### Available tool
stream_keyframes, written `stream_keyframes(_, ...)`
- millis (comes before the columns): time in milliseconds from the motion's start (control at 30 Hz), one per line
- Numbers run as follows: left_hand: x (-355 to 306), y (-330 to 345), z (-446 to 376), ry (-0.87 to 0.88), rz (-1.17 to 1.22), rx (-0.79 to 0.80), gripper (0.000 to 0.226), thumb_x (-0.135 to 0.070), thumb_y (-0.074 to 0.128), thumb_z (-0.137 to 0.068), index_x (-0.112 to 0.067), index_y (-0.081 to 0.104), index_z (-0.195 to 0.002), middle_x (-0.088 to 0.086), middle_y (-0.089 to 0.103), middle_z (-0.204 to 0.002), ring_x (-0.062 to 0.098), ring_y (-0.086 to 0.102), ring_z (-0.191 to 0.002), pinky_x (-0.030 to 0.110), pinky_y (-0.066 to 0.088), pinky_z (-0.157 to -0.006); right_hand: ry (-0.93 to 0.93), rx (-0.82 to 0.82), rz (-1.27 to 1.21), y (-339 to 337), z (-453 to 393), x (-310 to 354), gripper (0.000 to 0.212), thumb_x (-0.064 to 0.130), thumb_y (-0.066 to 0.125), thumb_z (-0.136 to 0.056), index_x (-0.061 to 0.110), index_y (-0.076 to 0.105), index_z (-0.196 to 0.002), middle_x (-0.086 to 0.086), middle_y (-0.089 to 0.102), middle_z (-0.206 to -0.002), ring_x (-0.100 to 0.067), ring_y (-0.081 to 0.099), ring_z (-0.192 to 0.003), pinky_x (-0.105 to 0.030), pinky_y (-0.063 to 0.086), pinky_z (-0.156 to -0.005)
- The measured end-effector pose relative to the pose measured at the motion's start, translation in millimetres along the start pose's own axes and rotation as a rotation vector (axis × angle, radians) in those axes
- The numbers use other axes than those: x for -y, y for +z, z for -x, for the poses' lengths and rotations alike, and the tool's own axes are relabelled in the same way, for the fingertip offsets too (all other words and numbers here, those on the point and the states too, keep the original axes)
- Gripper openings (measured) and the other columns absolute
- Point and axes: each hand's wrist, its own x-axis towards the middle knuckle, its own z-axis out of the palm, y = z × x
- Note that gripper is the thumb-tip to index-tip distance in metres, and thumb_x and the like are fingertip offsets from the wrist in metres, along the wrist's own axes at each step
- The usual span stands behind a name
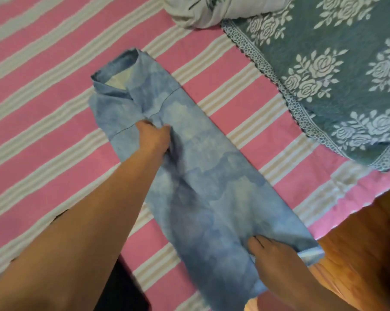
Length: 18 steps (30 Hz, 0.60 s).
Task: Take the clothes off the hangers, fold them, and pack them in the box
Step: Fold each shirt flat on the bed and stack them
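A blue cloud-patterned collared shirt (207, 180) lies on the bed, folded lengthwise into a long narrow strip with the collar at the far end. My left hand (154, 138) pinches the cloth just below the collar, fingers closed on a fold. My right hand (277, 257) grips the shirt's bottom hem near the bed's edge. No hanger and no box are in view.
The bed carries a pink and white striped sheet (55, 113). A teal blanket with white roses and a lace border (337, 81) lies at the right. A white bundle of cloth (212, 10) sits at the top. A wooden bed edge (369, 243) is at the lower right.
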Motion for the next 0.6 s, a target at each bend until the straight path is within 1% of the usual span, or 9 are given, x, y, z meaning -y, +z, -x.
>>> stream_keyframes(100, 17, -7, 7, 0.325, -0.276, -0.229, 0.049, -0.011, 0.059, -0.089, -0.011, 0.044, -0.136, 0.018, 0.055, -0.123, 0.038, 0.057, -0.109, 0.042, 0.047, -0.096, 0.036, 0.149, -0.068, 9, 14, -3, 0.038, 0.014, 0.063, -0.062, 0.031, 0.044, -0.09, 0.012, 0.048, -0.079, -0.011, 0.059, -0.064, -0.026, 0.044, -0.055)
stream_keyframes(167, 32, 3, 38, 0.611, -0.493, -0.305, 0.052, -0.02, 0.059, -0.092, -0.014, 0.048, -0.142, 0.021, 0.047, -0.141, 0.04, 0.048, -0.124, 0.047, 0.041, -0.105, 0.061, 0.235, -0.108, 11, 16, -3, 0.035, 0.014, 0.06, -0.069, 0.029, 0.054, -0.1, 0.011, 0.047, -0.091, -0.013, 0.059, -0.081, -0.025, 0.047, -0.07)
stream_keyframes(233, 59, 24, 86, 0.986, -0.735, -0.035, 0.05, -0.036, 0.053, -0.096, -0.024, 0.051, -0.144, 0.018, 0.042, -0.152, 0.042, 0.039, -0.138, 0.052, 0.032, -0.114, 0.04, 0.261, -0.139, 2, 14, 2, 0.036, 0.019, 0.058, -0.077, 0.024, 0.058, -0.113, 0.008, 0.051, -0.103, -0.017, 0.058, -0.096, -0.03, 0.051, -0.081)
stream_keyframes(267, 79, 36, 110, 1.111, -0.848, 0.122, 0.052, -0.043, 0.05, -0.096, -0.028, 0.051, -0.145, 0.016, 0.039, -0.157, 0.043, 0.034, -0.144, 0.055, 0.027, -0.117, 0.016, 0.288, -0.147, -6, 16, 2, 0.038, 0.025, 0.059, -0.08, 0.023, 0.058, -0.119, 0.006, 0.053, -0.108, -0.019, 0.056, -0.101, -0.032, 0.051, -0.086)
stream_keyframes(300, 104, 43, 125, 1.16, -0.958, 0.225, 0.056, -0.048, 0.047, -0.096, -0.03, 0.048, -0.149, 0.015, 0.035, -0.161, 0.043, 0.028, -0.148, 0.058, 0.021, -0.12, 0.002, 0.291, -0.136, -14, 20, 1, 0.043, 0.033, 0.061, -0.081, 0.022, 0.057, -0.123, 0.004, 0.055, -0.112, -0.019, 0.055, -0.104, -0.034, 0.049, -0.09)
stream_keyframes(367, 143, 47, 137, 1.164, -1.118, 0.297, 0.064, -0.053, 0.045, -0.096, -0.031, 0.039, -0.155, 0.014, 0.026, -0.166, 0.043, 0.019, -0.153, 0.061, 0.014, -0.121, 0.006, 0.295, -0.067, -32, 35, -16, 0.054, 0.042, 0.065, -0.076, 0.022, 0.059, -0.125, 0.004, 0.058, -0.116, -0.019, 0.054, -0.108, -0.038, 0.042, -0.101)
stream_keyframes(467, 166, 37, 126, 1.168, -1.183, 0.297, 0.067, -0.054, 0.047, -0.097, -0.032, 0.031, -0.159, 0.014, 0.02, -0.168, 0.041, 0.014, -0.154, 0.061, 0.011, -0.122, 0.156, 0.304, 0.067, -42, 59, -64, 0.059, 0.036, 0.07, -0.067, 0.021, 0.062, -0.124, 0.004, 0.063, -0.115, -0.019, 0.058, -0.108, -0.043, 0.035, -0.109)
stream_keyframes(533, 163, 37, 122, 1.199, -1.176, 0.312, 0.067, -0.055, 0.045, -0.096, -0.032, 0.032, -0.158, 0.013, 0.022, -0.167, 0.04, 0.017, -0.154, 0.06, 0.013, -0.122, 0.14, 0.397, 0.144, -45, 73, -91, 0.051, 0.024, 0.07, -0.067, 0.022, 0.065, -0.118, 0.004, 0.065, -0.106, -0.022, 0.061, -0.099, -0.042, 0.041, -0.099)
stream_keyframes(600, 164, 37, 117, 1.205, -1.165, 0.321, 0.066, -0.056, 0.042, -0.097, -0.031, 0.034, -0.157, 0.012, 0.024, -0.167, 0.039, 0.02, -0.153, 0.059, 0.015, -0.122, 0.072, 0.418, 0.157, -45, 75, -104, 0.048, 0.007, 0.07, -0.068, 0.02, 0.067, -0.114, 0.001, 0.063, -0.102, -0.023, 0.061, -0.091, -0.035, 0.048, -0.081)
